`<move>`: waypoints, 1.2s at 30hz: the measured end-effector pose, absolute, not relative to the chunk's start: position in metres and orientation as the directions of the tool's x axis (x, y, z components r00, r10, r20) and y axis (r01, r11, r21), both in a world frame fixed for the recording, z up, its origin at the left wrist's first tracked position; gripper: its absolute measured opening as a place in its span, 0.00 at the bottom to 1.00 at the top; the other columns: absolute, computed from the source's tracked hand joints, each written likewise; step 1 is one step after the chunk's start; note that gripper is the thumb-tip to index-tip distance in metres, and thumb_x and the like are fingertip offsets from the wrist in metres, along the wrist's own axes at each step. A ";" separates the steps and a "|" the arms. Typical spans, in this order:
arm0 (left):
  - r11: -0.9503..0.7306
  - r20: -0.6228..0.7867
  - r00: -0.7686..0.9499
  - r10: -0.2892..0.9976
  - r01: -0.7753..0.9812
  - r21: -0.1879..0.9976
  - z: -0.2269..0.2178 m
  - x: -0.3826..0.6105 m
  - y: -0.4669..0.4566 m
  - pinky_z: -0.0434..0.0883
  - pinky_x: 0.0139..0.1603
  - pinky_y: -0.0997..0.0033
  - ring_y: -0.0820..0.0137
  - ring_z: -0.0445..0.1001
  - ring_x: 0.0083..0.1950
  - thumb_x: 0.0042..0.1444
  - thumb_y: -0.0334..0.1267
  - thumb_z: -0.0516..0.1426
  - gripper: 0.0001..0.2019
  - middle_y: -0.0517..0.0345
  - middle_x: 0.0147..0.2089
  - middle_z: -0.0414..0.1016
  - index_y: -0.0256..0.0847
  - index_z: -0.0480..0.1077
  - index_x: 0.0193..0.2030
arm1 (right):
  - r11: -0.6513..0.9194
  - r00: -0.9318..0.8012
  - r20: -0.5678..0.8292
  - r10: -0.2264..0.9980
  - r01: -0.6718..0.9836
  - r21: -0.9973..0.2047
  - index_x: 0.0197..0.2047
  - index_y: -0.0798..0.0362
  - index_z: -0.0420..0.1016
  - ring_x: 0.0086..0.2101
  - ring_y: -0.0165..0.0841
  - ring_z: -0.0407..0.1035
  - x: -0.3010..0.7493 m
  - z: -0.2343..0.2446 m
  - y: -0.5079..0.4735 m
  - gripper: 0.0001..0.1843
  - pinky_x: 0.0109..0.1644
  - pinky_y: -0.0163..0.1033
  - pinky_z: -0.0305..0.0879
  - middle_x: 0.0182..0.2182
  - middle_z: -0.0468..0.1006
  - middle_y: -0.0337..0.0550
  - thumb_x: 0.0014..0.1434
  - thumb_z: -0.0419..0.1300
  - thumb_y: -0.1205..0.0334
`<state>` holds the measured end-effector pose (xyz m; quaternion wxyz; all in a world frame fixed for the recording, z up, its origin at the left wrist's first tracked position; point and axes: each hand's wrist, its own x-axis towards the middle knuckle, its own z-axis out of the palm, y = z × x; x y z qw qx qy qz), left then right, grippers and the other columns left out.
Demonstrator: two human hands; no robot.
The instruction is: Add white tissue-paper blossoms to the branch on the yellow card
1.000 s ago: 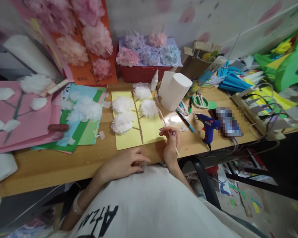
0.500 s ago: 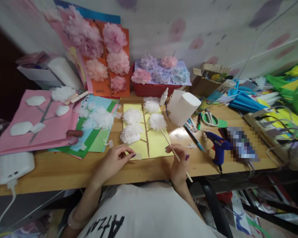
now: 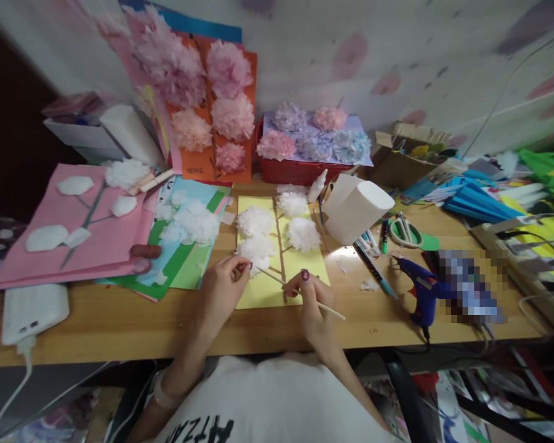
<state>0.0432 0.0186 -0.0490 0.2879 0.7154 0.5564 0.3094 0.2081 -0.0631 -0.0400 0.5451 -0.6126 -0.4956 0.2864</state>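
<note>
My left hand is pinched closed at the left edge of the yellow paper, on a small piece of white tissue paper. My right hand grips a thin wooden stick, which slants across the sheet with its far tip at my left fingertips. On the yellow paper a brown stem with side branches runs upward. White tissue-paper flowers, fluffy and round, sit on both sides of it: a lower left one, an upper left one and a right one.
To the right lie a blue glue gun, scissors and a marker; a white paper roll stands behind. Pink sheets and small tissue squares are on the left. A red basket is at the back.
My right hand has moved left and turned the stick, whose tip has gone from the right flower to my left fingertips. My left hand has risen slightly with the tissue piece.
</note>
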 end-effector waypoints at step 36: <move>-0.373 0.190 0.321 0.928 0.794 0.480 -0.094 0.014 0.006 0.51 0.66 0.39 0.43 0.58 0.72 0.53 0.54 0.65 0.57 0.34 0.67 0.69 0.41 0.30 0.75 | 0.163 0.087 0.296 0.951 0.671 -0.723 0.28 0.51 0.66 0.26 0.32 0.69 0.188 -0.035 -0.039 0.21 0.32 0.36 0.60 0.25 0.73 0.40 0.73 0.45 0.59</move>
